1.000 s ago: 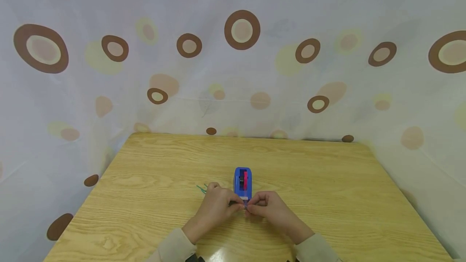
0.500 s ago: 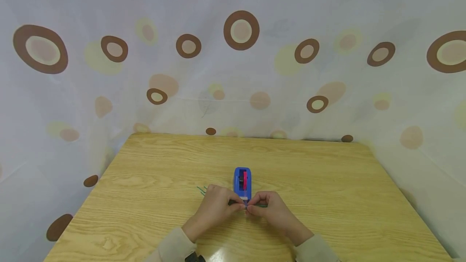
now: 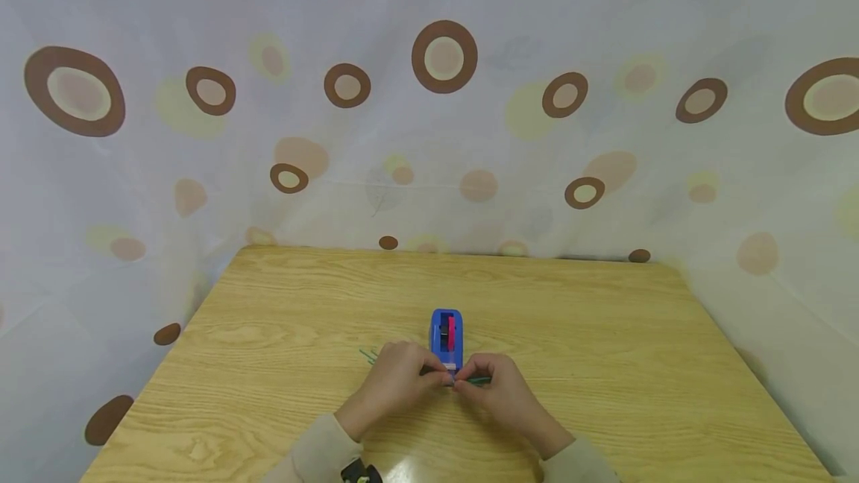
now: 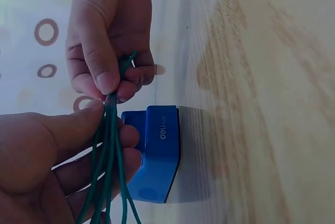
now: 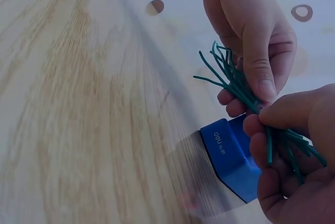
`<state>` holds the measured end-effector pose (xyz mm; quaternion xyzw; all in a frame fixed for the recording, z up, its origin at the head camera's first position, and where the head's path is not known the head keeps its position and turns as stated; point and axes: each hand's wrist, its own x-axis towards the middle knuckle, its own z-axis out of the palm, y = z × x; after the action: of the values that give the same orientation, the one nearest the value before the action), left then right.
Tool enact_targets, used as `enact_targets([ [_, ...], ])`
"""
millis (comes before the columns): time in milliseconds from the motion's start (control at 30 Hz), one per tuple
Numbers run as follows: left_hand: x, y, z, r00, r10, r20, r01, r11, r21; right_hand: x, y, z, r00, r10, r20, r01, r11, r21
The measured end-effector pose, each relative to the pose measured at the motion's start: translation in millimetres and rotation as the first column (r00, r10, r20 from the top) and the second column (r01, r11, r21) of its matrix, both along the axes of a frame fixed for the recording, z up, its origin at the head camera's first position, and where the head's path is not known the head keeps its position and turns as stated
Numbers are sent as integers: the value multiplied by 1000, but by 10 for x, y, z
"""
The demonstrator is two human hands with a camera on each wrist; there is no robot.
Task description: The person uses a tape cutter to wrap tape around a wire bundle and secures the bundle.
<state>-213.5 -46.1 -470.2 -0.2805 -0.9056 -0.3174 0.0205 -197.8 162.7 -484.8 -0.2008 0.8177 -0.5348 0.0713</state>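
A bundle of thin green strands, like wires or cords (image 4: 107, 150), spans the gap between my two hands. My left hand (image 3: 398, 377) pinches it near the middle between thumb and fingers, and its loose ends fan out past that hand. Right beside it, my right hand (image 3: 503, 390) pinches the same bundle, fingertips almost touching the left ones. A shiny, clear band, apparently tape (image 5: 258, 107), shows at the pinched spot, partly hidden by the fingertips. Just beyond the hands stands a blue tape dispenser (image 3: 437, 340) with a red wheel (image 3: 452, 332).
The wooden table (image 3: 570, 319) carries the dispenser and reaches back to a pale curtain (image 3: 510, 140) with brown rings and spots. The curtain also hangs along both sides. A dark strap (image 3: 359, 472) is on the left sleeve.
Green strand ends have come into view behind the right fingers. On the left, the protruding ends have shifted slightly lower. Both hands stay almost in place, and the dispenser has not moved.
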Motion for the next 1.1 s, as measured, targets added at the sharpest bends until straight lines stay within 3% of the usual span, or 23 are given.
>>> enact_targets([
  [233, -16, -7, 8, 997, -16, 79, 18, 999, -27, 23, 1, -14, 992, 16, -123, -15, 1000, 11],
  [367, -17, -6, 8, 995, -15, 101, 20, 999, -45, 35, -7, -31, 988, 7, -152, -6, 1000, 12],
  [733, -28, -4, -41, 996, 1, 90, -1, 1000, 6, 11, -23, -69, 997, -10, -77, 13, 999, 38],
  [1100, -16, 16, -61, 999, 31, 24, -31, 1000, 0, -46, -7, -79, 1000, -11, 7, 11, 1000, 30],
])
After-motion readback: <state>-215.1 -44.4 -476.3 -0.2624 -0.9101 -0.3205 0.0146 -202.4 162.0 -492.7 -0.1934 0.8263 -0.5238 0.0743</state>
